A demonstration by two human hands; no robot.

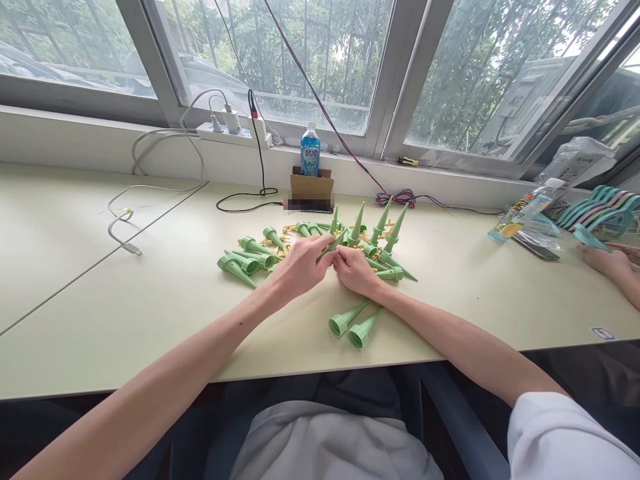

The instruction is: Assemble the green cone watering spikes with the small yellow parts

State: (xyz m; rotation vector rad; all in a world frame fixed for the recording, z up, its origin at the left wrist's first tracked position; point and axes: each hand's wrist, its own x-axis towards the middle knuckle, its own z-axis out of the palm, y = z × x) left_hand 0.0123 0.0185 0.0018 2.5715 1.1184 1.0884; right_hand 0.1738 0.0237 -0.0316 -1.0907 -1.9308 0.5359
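My left hand (301,265) is closed round a green spike (336,241), with its fingers wrapped about the part. Against it, my right hand (356,270) is pinched at the near end of that spike; whatever lies between its fingertips is too small to make out. Around and behind both hands spreads a pile of green cone-shaped spikes (235,269) mixed with small yellow pieces (289,230). Several spikes stand upright behind my right hand. Two loose green spikes (363,331) lie near the table's front edge, open ends toward me.
A blue bottle (310,152) stands behind a cardboard box (312,185). A power strip (233,133) and cables are at the back. At right are a clear bottle (525,212), a phone (536,247), hangers (600,212) and another person's hands (607,259).
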